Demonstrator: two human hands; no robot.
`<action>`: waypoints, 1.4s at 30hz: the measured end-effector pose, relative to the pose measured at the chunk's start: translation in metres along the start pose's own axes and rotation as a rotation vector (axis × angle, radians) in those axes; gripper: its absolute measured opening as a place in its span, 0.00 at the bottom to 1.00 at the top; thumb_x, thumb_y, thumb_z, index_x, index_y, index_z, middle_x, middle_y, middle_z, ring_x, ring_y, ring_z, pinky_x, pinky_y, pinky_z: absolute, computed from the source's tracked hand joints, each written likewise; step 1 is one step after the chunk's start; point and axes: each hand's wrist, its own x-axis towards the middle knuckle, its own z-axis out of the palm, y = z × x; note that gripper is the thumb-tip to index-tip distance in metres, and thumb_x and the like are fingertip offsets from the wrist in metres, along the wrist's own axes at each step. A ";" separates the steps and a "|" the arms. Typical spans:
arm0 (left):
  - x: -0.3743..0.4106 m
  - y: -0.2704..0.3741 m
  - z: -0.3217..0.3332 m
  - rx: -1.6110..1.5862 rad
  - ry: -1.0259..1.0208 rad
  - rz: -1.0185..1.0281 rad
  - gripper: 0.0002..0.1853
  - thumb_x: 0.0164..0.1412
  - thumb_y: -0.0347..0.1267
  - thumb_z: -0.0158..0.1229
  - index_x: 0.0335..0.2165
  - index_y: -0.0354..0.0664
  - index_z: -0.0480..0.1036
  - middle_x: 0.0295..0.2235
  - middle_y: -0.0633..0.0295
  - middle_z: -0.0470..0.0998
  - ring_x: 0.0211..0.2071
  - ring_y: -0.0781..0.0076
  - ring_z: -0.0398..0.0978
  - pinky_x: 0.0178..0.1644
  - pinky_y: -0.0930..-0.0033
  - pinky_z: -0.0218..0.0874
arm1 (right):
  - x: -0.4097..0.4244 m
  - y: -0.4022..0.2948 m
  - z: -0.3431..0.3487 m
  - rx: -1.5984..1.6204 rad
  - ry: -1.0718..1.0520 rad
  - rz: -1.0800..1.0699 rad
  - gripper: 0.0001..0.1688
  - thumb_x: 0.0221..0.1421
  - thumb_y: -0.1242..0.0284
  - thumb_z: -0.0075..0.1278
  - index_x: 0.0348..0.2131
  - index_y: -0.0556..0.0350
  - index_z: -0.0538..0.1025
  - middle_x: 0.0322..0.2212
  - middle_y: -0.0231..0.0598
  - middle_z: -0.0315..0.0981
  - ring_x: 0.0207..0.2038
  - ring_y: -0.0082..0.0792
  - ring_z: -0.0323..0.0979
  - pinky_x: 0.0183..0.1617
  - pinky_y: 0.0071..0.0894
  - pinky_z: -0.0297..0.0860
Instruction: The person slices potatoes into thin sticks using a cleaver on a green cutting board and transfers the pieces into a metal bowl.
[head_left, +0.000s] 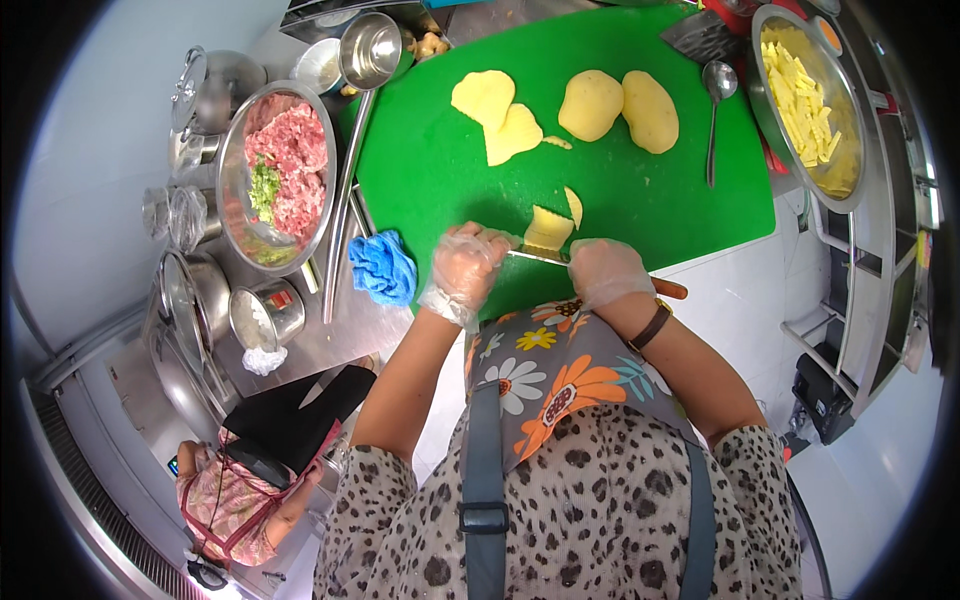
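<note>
My right hand (611, 271), in a clear plastic glove, grips a knife whose brown wooden handle (670, 288) sticks out past my wrist side. The metal knife blade (538, 255) spans the gap between my hands. My left hand (466, 266), gloved too, is curled at the blade's far end. Just beyond the blade lie a ridged potato piece (549, 227) and a thin potato sliver (573, 207). Farther up the green cutting board (450, 187) are two ridged potato slices (484, 99) (514, 133), a small scrap (556, 142) and two whole peeled potatoes (591, 106) (650, 112).
A spoon (720, 82) lies on the board's right, beside a steel bowl (851, 150) of potato strips. Leftward are a blue cloth (382, 268), a long-handled ladle (371, 49) and a bowl (223, 176) of minced meat. Another person (240, 495) is at lower left.
</note>
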 end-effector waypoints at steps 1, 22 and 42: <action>-0.002 0.000 0.002 -0.004 -0.014 -0.007 0.10 0.39 0.25 0.58 0.24 0.52 0.75 0.23 0.70 0.77 0.26 0.67 0.74 0.31 0.65 0.65 | 0.001 0.000 0.001 -0.003 -0.007 -0.006 0.07 0.49 0.76 0.44 0.27 0.57 0.75 0.26 0.49 0.75 0.31 0.47 0.75 0.35 0.41 0.71; 0.013 0.059 0.081 -0.364 0.079 -0.496 0.47 0.43 0.35 0.66 0.59 0.36 0.52 0.57 0.40 0.56 0.55 0.41 0.56 0.60 0.52 0.48 | -0.017 0.096 0.042 1.034 -0.002 0.617 0.22 0.44 0.61 0.59 0.28 0.66 0.77 0.19 0.41 0.72 0.19 0.32 0.68 0.24 0.32 0.63; 0.050 0.053 0.095 -0.342 0.340 -0.390 0.16 0.46 0.30 0.62 0.37 0.39 0.73 0.40 0.50 0.73 0.42 0.52 0.69 0.49 0.55 0.59 | -0.005 0.066 0.023 0.751 -0.138 0.265 0.29 0.45 0.55 0.54 0.31 0.68 0.77 0.32 0.61 0.74 0.36 0.53 0.74 0.42 0.39 0.68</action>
